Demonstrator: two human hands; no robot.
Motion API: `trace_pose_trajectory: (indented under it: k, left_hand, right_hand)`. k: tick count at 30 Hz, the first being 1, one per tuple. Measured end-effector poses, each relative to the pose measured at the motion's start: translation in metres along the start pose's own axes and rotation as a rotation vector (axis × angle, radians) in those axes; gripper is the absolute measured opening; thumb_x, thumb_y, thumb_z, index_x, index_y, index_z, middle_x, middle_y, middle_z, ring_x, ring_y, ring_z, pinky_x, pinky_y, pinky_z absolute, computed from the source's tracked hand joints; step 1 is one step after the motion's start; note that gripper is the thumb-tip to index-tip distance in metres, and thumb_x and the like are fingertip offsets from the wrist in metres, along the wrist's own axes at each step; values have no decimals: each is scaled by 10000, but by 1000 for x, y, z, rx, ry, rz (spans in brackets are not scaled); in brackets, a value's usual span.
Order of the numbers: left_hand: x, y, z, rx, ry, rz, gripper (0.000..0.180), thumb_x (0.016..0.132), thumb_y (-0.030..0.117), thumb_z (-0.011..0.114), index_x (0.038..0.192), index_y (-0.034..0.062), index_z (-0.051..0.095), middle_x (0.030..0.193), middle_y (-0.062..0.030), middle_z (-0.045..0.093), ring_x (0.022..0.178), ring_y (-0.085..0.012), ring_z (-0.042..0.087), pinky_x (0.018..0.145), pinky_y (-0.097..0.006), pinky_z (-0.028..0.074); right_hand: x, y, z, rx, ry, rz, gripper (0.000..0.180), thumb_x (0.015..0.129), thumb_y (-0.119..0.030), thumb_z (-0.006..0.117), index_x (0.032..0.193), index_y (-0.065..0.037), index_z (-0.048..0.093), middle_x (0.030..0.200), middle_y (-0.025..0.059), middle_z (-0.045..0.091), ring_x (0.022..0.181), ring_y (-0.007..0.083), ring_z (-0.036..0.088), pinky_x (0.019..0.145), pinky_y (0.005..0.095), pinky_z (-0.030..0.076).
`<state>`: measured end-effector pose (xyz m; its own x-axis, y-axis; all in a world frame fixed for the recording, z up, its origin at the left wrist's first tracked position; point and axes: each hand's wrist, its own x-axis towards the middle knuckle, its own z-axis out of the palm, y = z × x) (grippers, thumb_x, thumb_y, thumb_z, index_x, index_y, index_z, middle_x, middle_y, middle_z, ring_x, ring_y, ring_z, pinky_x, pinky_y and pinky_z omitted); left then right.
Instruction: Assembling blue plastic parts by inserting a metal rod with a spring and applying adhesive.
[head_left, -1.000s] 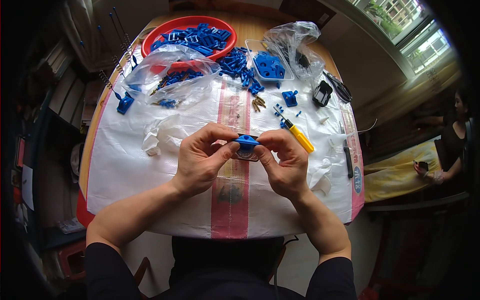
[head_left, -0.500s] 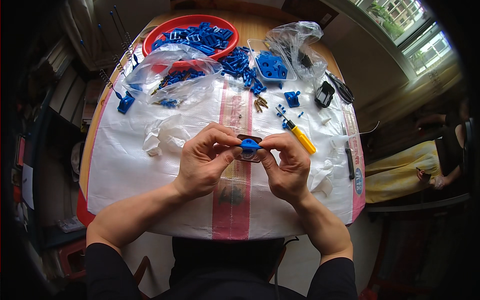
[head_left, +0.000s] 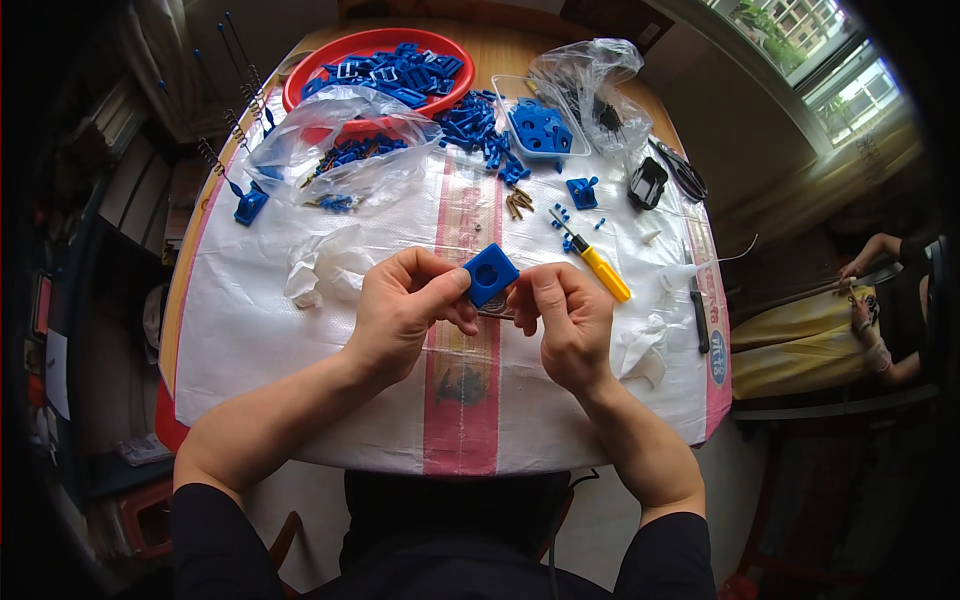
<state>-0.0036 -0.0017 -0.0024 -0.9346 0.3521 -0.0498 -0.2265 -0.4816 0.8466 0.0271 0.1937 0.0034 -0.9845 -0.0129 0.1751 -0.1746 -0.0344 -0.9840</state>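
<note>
Between the thumb and fingers of my left hand (head_left: 400, 305) is a square blue plastic plate (head_left: 503, 266), tilted, with a round recess or hole in its face. My right hand (head_left: 572, 325) is close by the plate's right corner, its fingers curled in a pinch; whatever they hold, if anything, is hidden. Below the hands lies a small dark-rimmed rectangular object, mostly covered by them. A yellow-handled screwdriver (head_left: 606, 275) rests to the right, with tiny blue pieces (head_left: 561, 213) around its tip. Brass-coloured pins (head_left: 519, 203) and a blue assembled part (head_left: 582, 192) lie beyond.
Farther back stand a red basin (head_left: 468, 75) of blue parts, a clear bag (head_left: 270, 150), a clear tub (head_left: 548, 153) and a bag of dark pieces (head_left: 610, 110). Crumpled tissue (head_left: 330, 265) lies left; scissors (head_left: 680, 172) lie right. Another person (head_left: 825, 335) is at the right.
Both hands held the blue plate edge-on before. Now my left hand alone has it turned face-up toward me, and my right fingers have come off it and curled.
</note>
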Motion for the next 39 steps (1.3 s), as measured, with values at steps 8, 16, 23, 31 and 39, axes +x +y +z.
trace_pose_trajectory:
  k: [8,16,23,31,39]
  left_hand:
    - [-4,-4,4,132,-107,24,114,895,24,646,934,-33,556,818,-121,658,718,-176,671,673,-323,586]
    - [-3,-1,6,233,-140,217,143,909,25,637,1040,3,585,1009,-60,619,939,-112,609,828,-263,529]
    - [-2,-4,1,245,-207,316,116,921,-12,611,1035,-3,592,1035,-65,590,981,-128,601,898,-294,524]
    - [0,-8,0,258,-220,366,117,913,-53,597,1017,0,600,1043,-67,570,980,-132,597,891,-295,527]
    - [-2,-12,2,232,-221,416,132,906,-77,589,1013,-1,596,1048,-65,535,949,-123,587,808,-270,531]
  right_hand:
    - [-3,0,4,-134,52,-46,128,917,-83,639,958,37,620,809,65,687,727,74,640,652,226,506]
    - [-2,4,6,-246,51,-315,76,889,-39,667,937,13,640,814,62,680,693,88,639,633,229,502]
    - [0,1,5,-288,20,-393,89,855,7,684,935,0,647,821,65,672,702,90,636,625,227,502]
    - [-1,1,1,-273,-70,-368,129,883,33,651,1002,33,601,959,104,616,880,141,618,792,265,516]
    - [4,0,1,-385,-13,-558,157,824,28,714,955,5,632,907,107,670,790,161,651,688,272,522]
